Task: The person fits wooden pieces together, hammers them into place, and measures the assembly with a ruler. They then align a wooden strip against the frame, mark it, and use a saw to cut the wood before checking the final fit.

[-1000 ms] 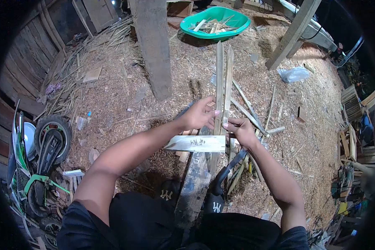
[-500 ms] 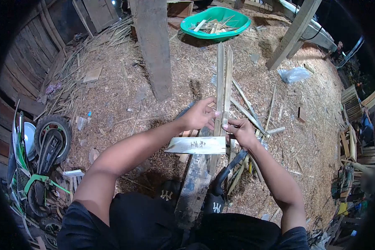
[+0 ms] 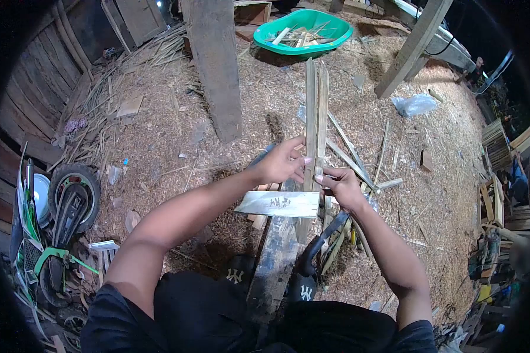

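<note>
My left hand [image 3: 282, 160] grips a long bamboo slat [image 3: 310, 112] that stands upright in front of me and is split lengthwise into two strips. My right hand [image 3: 343, 187] is closed on the handle end of a broad cleaver [image 3: 277, 203]. Its flat blade lies level, points left, and crosses the slat just below my left hand. The slat's lower end rests on a dark plank [image 3: 274, 259] between my feet.
The ground is covered in wood shavings and loose bamboo strips [image 3: 350, 153]. A thick wooden post [image 3: 215, 65] stands ahead to the left. A green basin [image 3: 303, 32] of offcuts sits beyond it, with a slanted beam [image 3: 415, 47] and a plastic bag [image 3: 415, 105] to the right. A motorbike wheel [image 3: 70, 200] lies at the left.
The cleaver blade has shifted very slightly. Both hands and the slat stay where they were.
</note>
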Tool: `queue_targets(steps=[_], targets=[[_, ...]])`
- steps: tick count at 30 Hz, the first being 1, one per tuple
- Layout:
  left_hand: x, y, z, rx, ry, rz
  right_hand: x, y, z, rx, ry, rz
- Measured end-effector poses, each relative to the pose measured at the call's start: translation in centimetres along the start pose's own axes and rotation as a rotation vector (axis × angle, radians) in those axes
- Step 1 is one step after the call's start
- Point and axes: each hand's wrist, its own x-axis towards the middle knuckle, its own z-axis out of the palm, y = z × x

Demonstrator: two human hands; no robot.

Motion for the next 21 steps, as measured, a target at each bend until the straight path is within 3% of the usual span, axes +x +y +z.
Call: queue_targets(steps=[7,21], targets=[[-0.1,-0.2,0.3,-0.014,0.0,0.007,0.4,0.9,-0.6,-0.098,-0.007,-0.091],[-0.5,0.4,0.9,0.037,0.032,0.028,-0.7,0.4,0.0,0.024,0.025,-0.055]])
